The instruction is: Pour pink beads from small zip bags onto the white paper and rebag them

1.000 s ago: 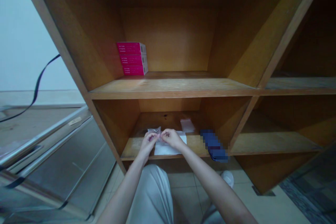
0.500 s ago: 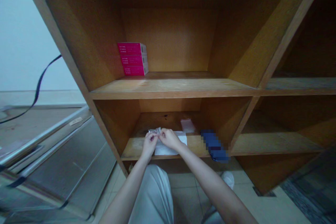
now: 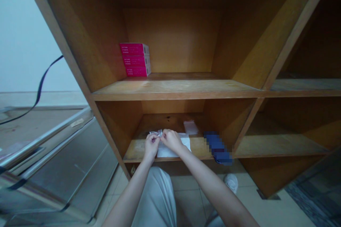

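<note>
My left hand (image 3: 151,146) and my right hand (image 3: 171,139) meet over the front of the lower shelf, fingers pinched together. Between and just behind their fingertips is a small clear plastic bag (image 3: 158,132), crinkled and partly hidden by the fingers. Both hands grip it at its near edge. Under the right hand and wrist lies a white sheet (image 3: 166,151), apparently paper, near the shelf's front edge. A second clear bag (image 3: 190,127) lies flat farther back on the shelf, to the right of my hands.
Three stacked pink boxes (image 3: 135,60) stand on the upper shelf (image 3: 181,86). A dark blue, blurred-out item (image 3: 217,147) overhangs the lower shelf's edge at right. A metal-framed glass case (image 3: 71,159) stands at left, with a dark strap (image 3: 39,87) above it.
The plastic bag's visible part has shifted slightly left and flattened at the fingertips. Both hands stay pinched in nearly the same place.
</note>
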### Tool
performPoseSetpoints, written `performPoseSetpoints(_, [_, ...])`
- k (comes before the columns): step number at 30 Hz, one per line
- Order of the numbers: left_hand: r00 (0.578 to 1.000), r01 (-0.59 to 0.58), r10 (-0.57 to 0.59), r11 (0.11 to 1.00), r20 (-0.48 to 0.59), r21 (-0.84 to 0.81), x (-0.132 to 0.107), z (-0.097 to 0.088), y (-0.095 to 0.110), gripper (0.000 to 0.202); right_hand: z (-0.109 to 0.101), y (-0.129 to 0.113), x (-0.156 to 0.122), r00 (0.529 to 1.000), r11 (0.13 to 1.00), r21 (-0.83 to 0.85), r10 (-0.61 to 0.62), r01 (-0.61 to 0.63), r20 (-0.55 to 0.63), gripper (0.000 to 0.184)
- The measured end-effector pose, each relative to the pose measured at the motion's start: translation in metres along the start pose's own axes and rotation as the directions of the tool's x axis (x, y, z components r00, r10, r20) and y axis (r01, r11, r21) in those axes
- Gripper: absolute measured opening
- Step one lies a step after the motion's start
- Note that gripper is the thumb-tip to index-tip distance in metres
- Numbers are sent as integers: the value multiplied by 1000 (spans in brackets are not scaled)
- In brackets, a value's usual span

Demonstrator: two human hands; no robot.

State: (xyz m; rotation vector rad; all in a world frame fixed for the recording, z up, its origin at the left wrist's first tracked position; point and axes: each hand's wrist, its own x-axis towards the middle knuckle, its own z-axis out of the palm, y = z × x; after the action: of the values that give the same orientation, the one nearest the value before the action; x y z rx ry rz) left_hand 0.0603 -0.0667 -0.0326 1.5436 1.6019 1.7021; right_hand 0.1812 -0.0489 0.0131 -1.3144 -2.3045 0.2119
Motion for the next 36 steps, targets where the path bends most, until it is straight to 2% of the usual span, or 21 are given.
performPoseSetpoints(10, [997, 63, -62, 998, -45, 18, 0, -2, 3, 13, -3, 2, -1, 982, 983, -42, 173, -176, -81, 16])
performPoseSetpoints(14, [996, 75, -74, 997, -46, 17, 1, -1, 0, 13, -5, 4, -3, 979, 981, -43, 188, -192, -77, 18])
performPoseSetpoints(16, [996, 83, -83, 996, -40, 20, 1, 0, -2, 13, -7, 4, -5, 984, 986, -43, 157, -161, -83, 17])
performPoseSetpoints(19, [996, 82, -82, 996, -25, 20, 1, 0, -3, 14, -11, 4, -7, 996, 997, -60, 39, -43, -78, 17])
performPoseSetpoints(22, [997, 66, -65, 998, -28, 24, 0, 0, -2, 14, -13, 5, -8, 996, 993, -80, -86, 85, -4, 20])
performPoseSetpoints(24, [998, 57, -57, 998, -26, 21, -1, -1, -1, 13, -12, 7, -7, 992, 990, -65, -119, 122, 45, 22])
performPoseSetpoints(27, [999, 54, -54, 998, -3, -13, -1, -2, -1, 13, -7, 13, -3, 994, 994, 35, -106, 105, 35, 26])
performPoseSetpoints(30, [993, 115, -112, 988, 30, -105, -1, -4, -2, 13, 0, 22, 1, 1000, 973, 230, -18, 22, -19, 23])
performPoseSetpoints(33, [971, 238, -223, 934, 87, -266, -1, -8, -1, 18, 7, 30, 6, 994, 891, 449, 100, -70, -45, 21])
performPoseSetpoints(36, [950, 313, -280, 856, 141, -410, 1, -12, -2, 24, 10, 36, 10, 987, 779, 617, 160, -111, -25, 28])
